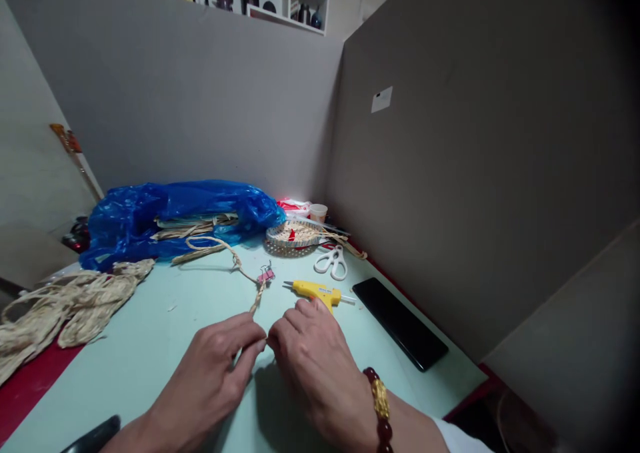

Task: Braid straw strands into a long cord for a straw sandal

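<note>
My left hand (pixel 213 373) and my right hand (pixel 313 366) meet low in the middle of the pale green table (pixel 165 333), fingers pinched together on the near end of a braided straw cord (pixel 256 300). The cord runs away from my fingers, carries a pink binder clip (pixel 266 276), and curls back toward a blue plastic bag (pixel 175 216). A dark red bead bracelet with a gold bead (pixel 380 406) circles my right wrist. Just beyond my right hand lies a yellow glue gun (pixel 317 293).
White scissors (pixel 331 262), a small woven round tray (pixel 294 234) and a little cup (pixel 318 212) sit at the back. A black phone (pixel 400 321) lies at right. Loose straw bundles (pixel 65 306) cover the left side. Grey partition walls close the desk behind and right.
</note>
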`<state>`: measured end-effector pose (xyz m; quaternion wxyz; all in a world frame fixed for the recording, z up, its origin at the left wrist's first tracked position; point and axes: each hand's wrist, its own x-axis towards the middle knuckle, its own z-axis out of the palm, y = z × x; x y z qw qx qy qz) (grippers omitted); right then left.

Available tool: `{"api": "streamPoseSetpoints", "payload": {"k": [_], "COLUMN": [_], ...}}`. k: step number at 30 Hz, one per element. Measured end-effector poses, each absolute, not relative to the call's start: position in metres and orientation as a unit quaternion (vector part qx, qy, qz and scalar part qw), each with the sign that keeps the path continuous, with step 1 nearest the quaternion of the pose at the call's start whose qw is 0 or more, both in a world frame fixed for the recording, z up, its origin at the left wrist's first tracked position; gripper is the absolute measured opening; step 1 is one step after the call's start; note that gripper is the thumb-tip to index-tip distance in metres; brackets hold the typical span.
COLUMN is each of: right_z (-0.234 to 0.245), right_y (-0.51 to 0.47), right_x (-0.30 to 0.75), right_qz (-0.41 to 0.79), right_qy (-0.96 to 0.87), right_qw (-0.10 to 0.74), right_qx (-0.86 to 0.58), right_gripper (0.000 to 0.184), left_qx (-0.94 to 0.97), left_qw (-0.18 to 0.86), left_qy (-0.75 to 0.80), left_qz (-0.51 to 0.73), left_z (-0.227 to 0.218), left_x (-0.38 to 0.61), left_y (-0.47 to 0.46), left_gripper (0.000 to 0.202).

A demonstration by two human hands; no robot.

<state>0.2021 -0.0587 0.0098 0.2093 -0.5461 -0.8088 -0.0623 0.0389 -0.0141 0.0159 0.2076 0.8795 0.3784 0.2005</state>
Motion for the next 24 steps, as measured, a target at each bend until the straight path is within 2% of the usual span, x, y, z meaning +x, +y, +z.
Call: {"api": "streamPoseSetpoints", "payload": {"k": [7, 13, 17, 24], "right_z": [0.025, 0.027, 0.025, -0.014], "right_y": [-0.036, -0.020, -0.024, -0.057], "right_x": [0.205, 0.219, 0.249, 0.274], "right_qz": [0.166, 0.299, 0.232, 0.035], "right_qy": [-0.778, -0.698, -0.633, -0.686], "right_qw": [0.355, 0.425, 0.442, 0.365], "right_qx": [-0.491, -0.493, -0.591, -0.629], "right_gripper": [0.011, 0.014, 0.018, 0.018], "left_qx": [0.782, 0.718, 0.688, 0.670], "left_qw": [0.363, 0.423, 0.439, 0.408], "left_qy": [0.425, 0.461, 0.503, 0.531], "left_qz": [0.275, 0.305, 0.285, 0.323], "left_z": [0.022, 0.014, -0.001, -0.037], "left_x": [0.030, 0.026, 0.019, 0.019], "left_y": [-0.005, 0.001, 0.009, 0.012], "left_gripper": [0.027, 0.027, 0.031, 0.032]}}
